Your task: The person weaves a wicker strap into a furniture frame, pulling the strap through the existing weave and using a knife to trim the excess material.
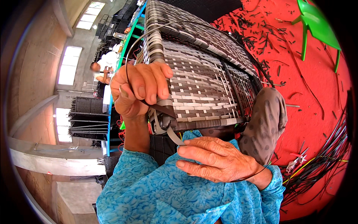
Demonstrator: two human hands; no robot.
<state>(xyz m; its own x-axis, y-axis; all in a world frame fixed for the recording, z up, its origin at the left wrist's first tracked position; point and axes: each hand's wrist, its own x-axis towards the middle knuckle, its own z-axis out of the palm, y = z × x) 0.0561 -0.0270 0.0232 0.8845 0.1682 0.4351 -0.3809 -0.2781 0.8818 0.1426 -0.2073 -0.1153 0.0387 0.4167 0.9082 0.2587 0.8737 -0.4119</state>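
A woven piece of furniture [201, 89] in brown, grey and cream plastic strips leans in front of me, its near corner [164, 121] wrapped in dark strip. Over that corner, my left hand [143, 87] is closed, pinching a dark brown flat strip [166, 111]. A long thin length of strip [145, 34] arches up from this hand and across the weave to the right. Lower down, my right hand [220, 158] grips the end of a light grey strip [174, 137] that curls out from beneath the corner; its fingertips partly hide that end.
Dark scraps litter the red floor [298, 86] on the right. A green plastic chair [320, 22] stands at the upper right, and a bundle of loose strips [320, 164] lies at the lower right. Stacked woven panels [87, 115] and another person [102, 72] are at the left.
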